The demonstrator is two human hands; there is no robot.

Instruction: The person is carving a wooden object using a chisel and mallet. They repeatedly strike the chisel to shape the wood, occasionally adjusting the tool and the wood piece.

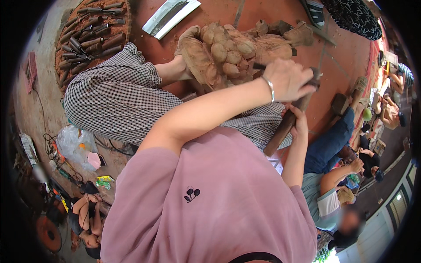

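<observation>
At upper centre lies a knobbly wood carving [228, 48]. Right of centre, your right hand [300, 124] wraps a wooden club [278, 136]; your left hand [287, 80] blurs, its grip unclear. Carving seems underway; the next move likely calls for steady aim.

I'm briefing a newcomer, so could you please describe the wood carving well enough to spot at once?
Start at the checked trousers; just beyond them, on the red tiled floor, lies the brown wood carving. Its cluster of rounded knobs sets it apart from the slim tools in the round tray to its left.
</observation>
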